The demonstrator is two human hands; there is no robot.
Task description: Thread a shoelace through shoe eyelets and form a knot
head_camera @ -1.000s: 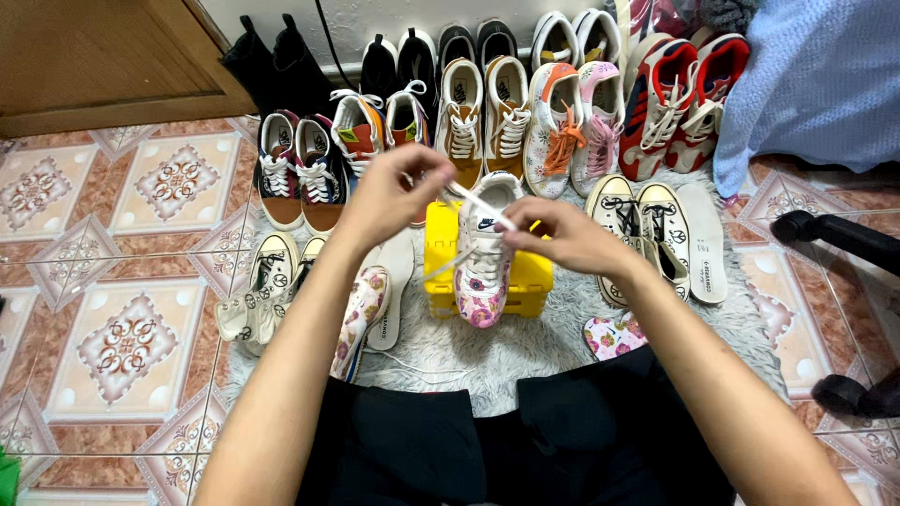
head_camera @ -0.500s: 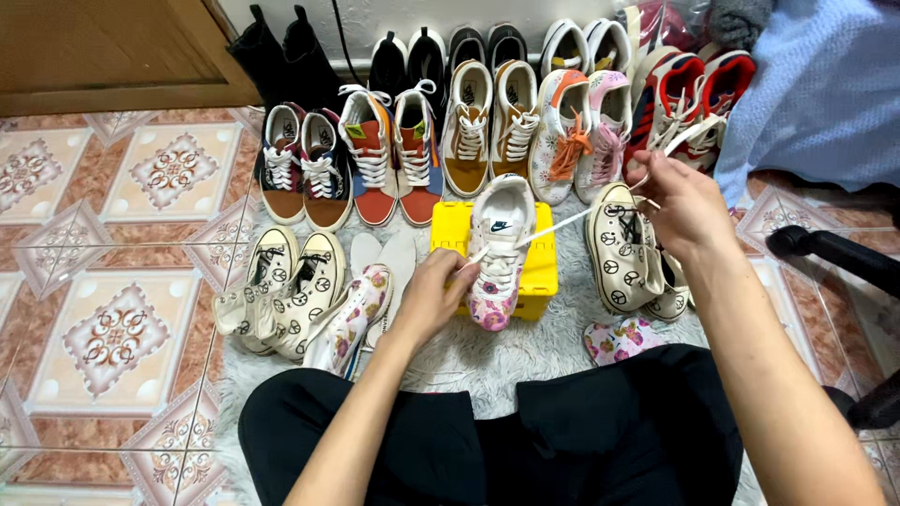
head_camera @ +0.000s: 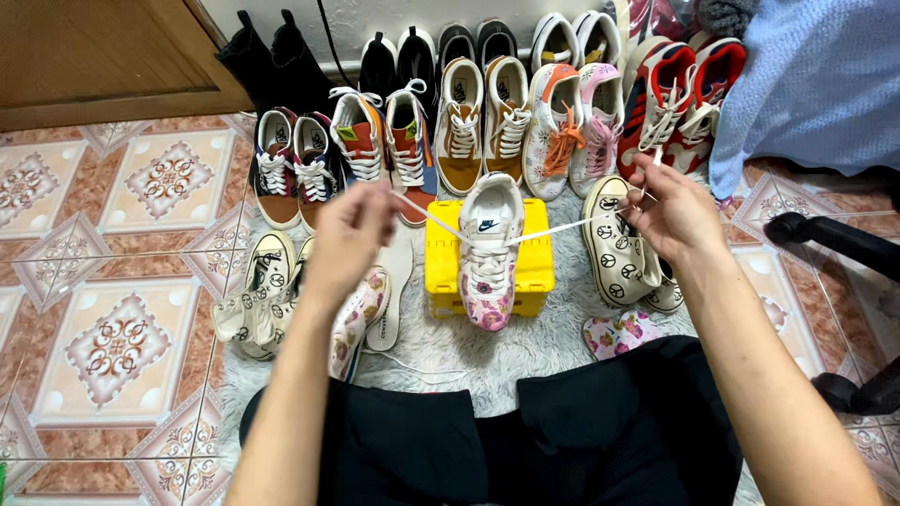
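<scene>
I see the sneaker [head_camera: 488, 251] on the box [head_camera: 441, 262], rows of shoes [head_camera: 469, 122] behind, probably more shoes [head_camera: 258, 300] left.

I have one view only, from the head camera: it looks steeply down and forward over my lap, close above the sneaker on the yellow box [head_camera: 528, 267] at frame centre, shoe rows [head_camera: 487, 112] along the top.

I see white low-top sneaker w/ pink floral toe [head_camera: 489, 258] on bright yellow plastic crate [head_camera: 441, 267]. White flat lace [head_camera: 562, 228]. Cream canvas shoes w/ black peace-sign print [head_camera: 619, 248]. Floor tiles [head_camera: 112, 272] pink/tan, ornate medallions. Rug [head_camera: 469, 361] off-white, shaggy.
</scene>
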